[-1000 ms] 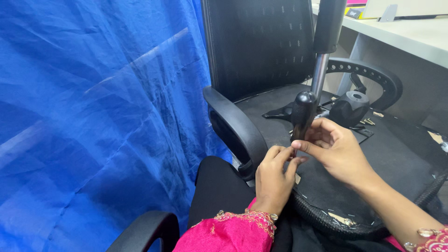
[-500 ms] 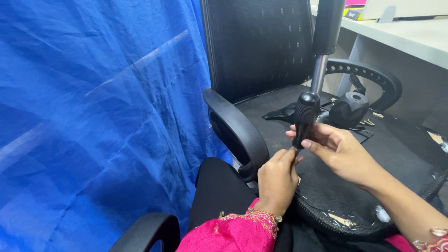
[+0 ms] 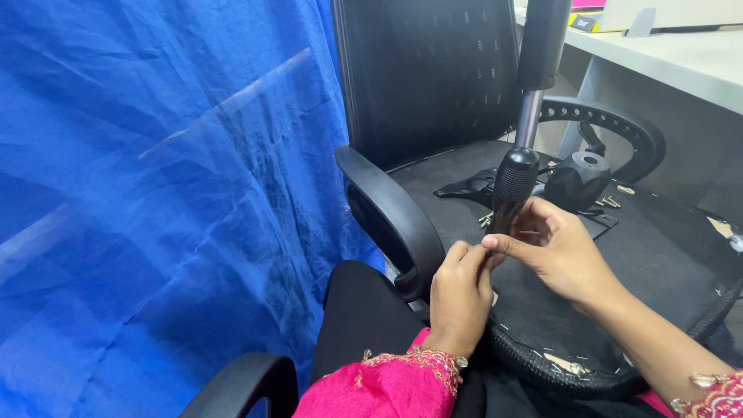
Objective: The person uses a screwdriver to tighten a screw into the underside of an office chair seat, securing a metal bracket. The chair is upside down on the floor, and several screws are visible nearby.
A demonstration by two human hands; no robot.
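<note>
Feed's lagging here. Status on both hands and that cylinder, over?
Left hand pinching at base of black gas cylinder. Right hand gripping its lower end, cylinder upright. Loose screws and black bracket behind on chair seat, not obstructing.

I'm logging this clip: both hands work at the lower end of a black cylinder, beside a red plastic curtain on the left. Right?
Not quite. The curtain is blue, not red, as the head view shows. The rest holds: left hand and right hand meet at the lower end of the black cylinder.

A black ribbed cylindrical gas-lift column (image 3: pixel 512 182) with a bright steel piston rod (image 3: pixel 529 116) stands nearly upright over the black office-chair seat (image 3: pixel 658 248); its lower end sits between the person's fingers (image 3: pixel 503 246); a wider black sleeve (image 3: pixel 543 39) caps the rod.
</note>
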